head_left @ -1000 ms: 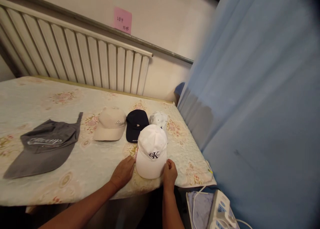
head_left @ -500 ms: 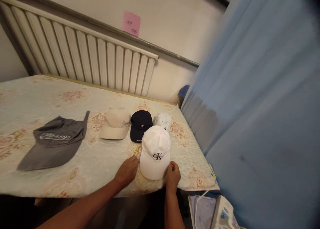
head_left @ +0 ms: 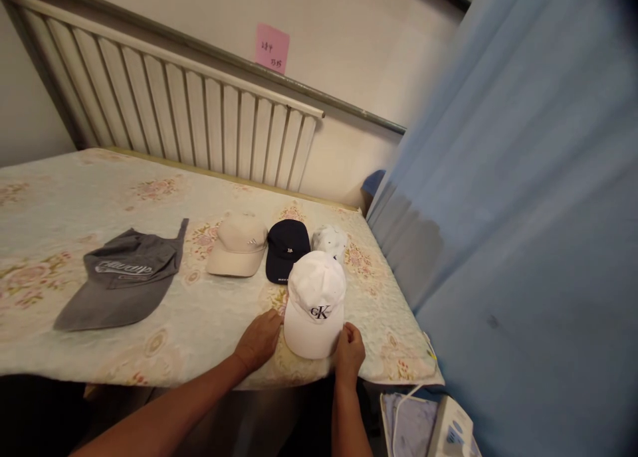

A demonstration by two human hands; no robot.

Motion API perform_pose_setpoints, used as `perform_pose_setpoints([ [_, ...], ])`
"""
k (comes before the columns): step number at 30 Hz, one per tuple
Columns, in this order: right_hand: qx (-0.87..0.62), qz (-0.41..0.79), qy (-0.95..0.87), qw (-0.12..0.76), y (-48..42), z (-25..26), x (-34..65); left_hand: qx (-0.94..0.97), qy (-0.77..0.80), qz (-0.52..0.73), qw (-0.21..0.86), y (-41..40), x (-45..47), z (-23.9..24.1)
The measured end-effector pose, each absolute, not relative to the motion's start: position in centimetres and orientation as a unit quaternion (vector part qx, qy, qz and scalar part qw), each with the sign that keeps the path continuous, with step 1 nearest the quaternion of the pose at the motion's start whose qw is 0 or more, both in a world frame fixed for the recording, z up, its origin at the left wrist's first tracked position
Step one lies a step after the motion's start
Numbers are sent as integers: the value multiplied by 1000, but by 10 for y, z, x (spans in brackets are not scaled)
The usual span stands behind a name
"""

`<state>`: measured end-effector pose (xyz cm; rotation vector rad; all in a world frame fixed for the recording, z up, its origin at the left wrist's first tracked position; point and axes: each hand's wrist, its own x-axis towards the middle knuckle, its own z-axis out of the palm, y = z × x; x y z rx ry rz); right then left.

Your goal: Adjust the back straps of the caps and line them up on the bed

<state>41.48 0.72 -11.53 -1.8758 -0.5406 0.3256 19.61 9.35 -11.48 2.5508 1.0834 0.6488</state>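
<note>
A white baseball cap [head_left: 317, 291] with dark "CK"-like letters faces me near the bed's front edge, its brim pointing toward me. My left hand [head_left: 260, 341] is closed at the left side of its brim, fingertips pinched there. On the brim's right side my right hand [head_left: 350, 352] is closed too, thumb and fingers together. Behind this cap sit a navy cap [head_left: 288, 244] and a white patterned cap [head_left: 329, 239], both partly covered by it. Left of the navy one is a beige cap [head_left: 240, 243]. A grey cap [head_left: 127, 277] with white lettering lies further left, its strap sticking up.
The caps rest on a floral bedspread [head_left: 209, 341]. A radiator [head_left: 199, 111] and a pink note [head_left: 272, 48] are at the wall behind. A blue curtain [head_left: 523, 244] hangs along the right. Below the bed's right corner stands a white box-like device [head_left: 451, 430] with a cable.
The view has shifted slightly, so everything appears a little further right. Both hands stay at the sides of the white cap's brim, and the other caps have not moved.
</note>
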Motion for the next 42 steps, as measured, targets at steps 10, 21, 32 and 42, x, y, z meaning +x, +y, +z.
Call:
perform_pose_setpoints([
  [10, -792, 127, -229, 552, 7, -119, 417, 885, 374, 233, 148, 93, 196, -116],
  [21, -792, 135, -236, 547, 6, -121, 417, 884, 374, 238, 146, 94, 196, -119],
  [32, -787, 136, -234, 554, 6, -124, 420, 881, 379, 241, 149, 93, 196, -120],
  [42, -785, 138, -235, 555, 6, -129, 422, 878, 387, 232, 160, 91, 195, -113],
])
